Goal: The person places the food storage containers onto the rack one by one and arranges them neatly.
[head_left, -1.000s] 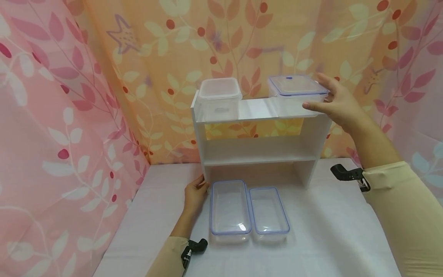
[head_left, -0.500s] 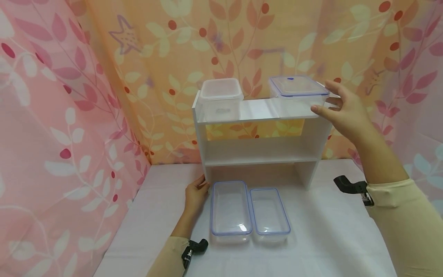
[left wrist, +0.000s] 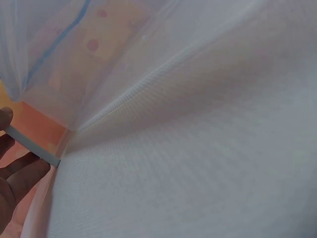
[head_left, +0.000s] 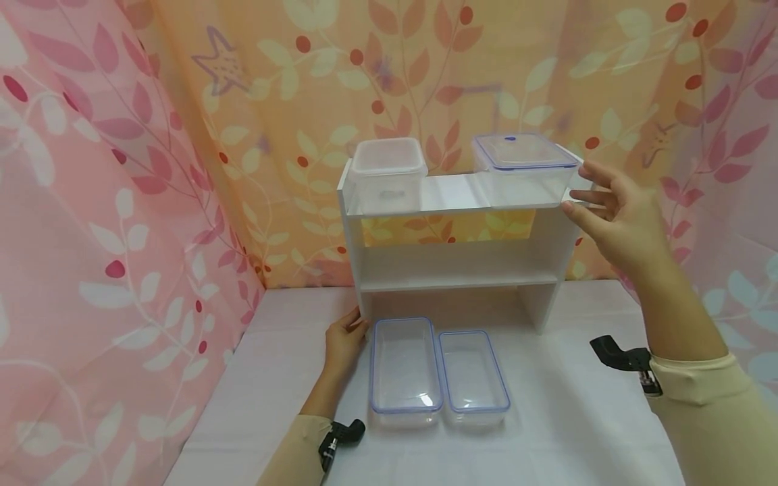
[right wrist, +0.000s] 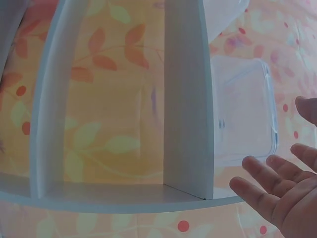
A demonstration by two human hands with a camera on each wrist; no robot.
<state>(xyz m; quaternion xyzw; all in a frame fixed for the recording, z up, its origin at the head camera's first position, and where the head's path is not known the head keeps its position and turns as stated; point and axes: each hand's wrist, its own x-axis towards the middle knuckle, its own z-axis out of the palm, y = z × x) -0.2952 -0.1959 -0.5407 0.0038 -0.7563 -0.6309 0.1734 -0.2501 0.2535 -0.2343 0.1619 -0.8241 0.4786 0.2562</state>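
Observation:
A white two-tier shelf (head_left: 456, 266) stands on the table. My left hand (head_left: 344, 344) pinches the lower front edge of its left side panel; the left wrist view shows the thumb and fingers (left wrist: 28, 176) on either side of the panel edge. My right hand (head_left: 629, 223) is beside the shelf's top right corner, fingers spread and holding nothing. Just left of it, a clear food container (head_left: 529, 182) with a blue-rimmed lid sits on the top board. In the right wrist view the fingertips are apart from this container (right wrist: 242, 111).
A frosted lidded container (head_left: 389, 175) sits at the top board's left end. Two clear blue-rimmed containers, a larger one (head_left: 406, 368) and a smaller one (head_left: 474, 371), lie side by side on the white tablecloth (head_left: 583, 405) before the shelf. Patterned curtains (head_left: 292, 223) hang behind.
My right hand has come away from the blue-rimmed container on the top board, moving right and down. The container stays put. My left hand keeps its hold on the shelf panel.

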